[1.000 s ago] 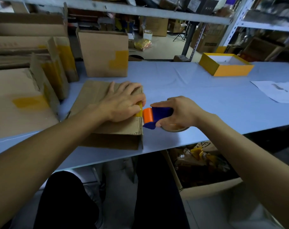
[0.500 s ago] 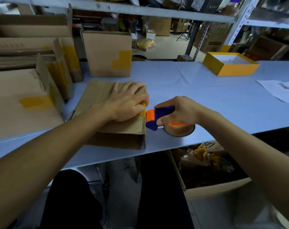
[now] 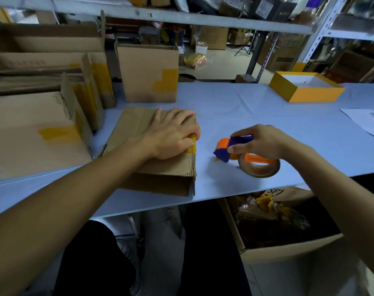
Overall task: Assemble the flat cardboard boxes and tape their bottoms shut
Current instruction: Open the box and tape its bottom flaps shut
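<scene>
Box [image 3: 156,167] under left hand [image 3: 171,135]; tape dispenser [image 3: 241,152] in right hand [image 3: 260,139], apart.

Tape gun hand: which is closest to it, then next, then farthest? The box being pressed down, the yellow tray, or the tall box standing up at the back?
From the right hand, which holds the tape gun:
1. Pressed box, just to its left, under the left hand.
2. Yellow tray, behind it to the right.
3. Standing box, far back left.

box [image 3: 160,165] on table [image 3: 235,116] front-left | left hand [image 3: 171,135] on box | tape dispenser [image 3: 243,154] right of box, in right hand [image 3: 260,142] | upright box [image 3: 147,73] behind
</scene>
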Motion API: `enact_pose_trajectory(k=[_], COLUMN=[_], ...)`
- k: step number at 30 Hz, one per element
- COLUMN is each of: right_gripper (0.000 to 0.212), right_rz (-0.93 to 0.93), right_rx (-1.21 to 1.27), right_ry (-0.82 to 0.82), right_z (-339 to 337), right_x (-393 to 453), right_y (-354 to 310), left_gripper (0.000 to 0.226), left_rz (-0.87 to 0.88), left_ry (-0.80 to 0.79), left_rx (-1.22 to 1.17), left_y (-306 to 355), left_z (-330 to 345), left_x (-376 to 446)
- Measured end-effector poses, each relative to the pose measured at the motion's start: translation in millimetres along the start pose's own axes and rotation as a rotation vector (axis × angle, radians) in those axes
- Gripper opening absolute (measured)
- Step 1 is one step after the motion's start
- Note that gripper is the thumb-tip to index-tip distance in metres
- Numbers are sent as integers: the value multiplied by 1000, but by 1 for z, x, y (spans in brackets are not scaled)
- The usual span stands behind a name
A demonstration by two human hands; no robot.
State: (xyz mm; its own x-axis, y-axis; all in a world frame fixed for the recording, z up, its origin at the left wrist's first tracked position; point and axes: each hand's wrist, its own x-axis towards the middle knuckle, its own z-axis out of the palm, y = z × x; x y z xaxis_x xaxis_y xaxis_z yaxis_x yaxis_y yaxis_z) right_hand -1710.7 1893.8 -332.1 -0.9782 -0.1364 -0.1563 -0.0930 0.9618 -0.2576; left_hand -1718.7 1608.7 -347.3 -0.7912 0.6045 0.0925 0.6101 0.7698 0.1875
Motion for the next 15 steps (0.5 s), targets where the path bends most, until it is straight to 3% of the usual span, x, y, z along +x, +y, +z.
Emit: enact_pose_trajectory(k=[4, 9, 15], right_gripper=[63, 58, 62], right_rz=[-91, -149, -197], right_rx=[-5, -15, 133], right_ry=[250, 290, 425], right_z=[16, 52, 49], right_x=[12, 29, 28], right_y=[-1, -22, -41], left_gripper=[71, 100, 126], left_rz=[-31, -95, -448], left_ry=[49, 52, 16], left_rx=[9, 60, 86], left_y=[-3, 7, 32], left_z=[2, 0, 4], left_x=[2, 3, -16])
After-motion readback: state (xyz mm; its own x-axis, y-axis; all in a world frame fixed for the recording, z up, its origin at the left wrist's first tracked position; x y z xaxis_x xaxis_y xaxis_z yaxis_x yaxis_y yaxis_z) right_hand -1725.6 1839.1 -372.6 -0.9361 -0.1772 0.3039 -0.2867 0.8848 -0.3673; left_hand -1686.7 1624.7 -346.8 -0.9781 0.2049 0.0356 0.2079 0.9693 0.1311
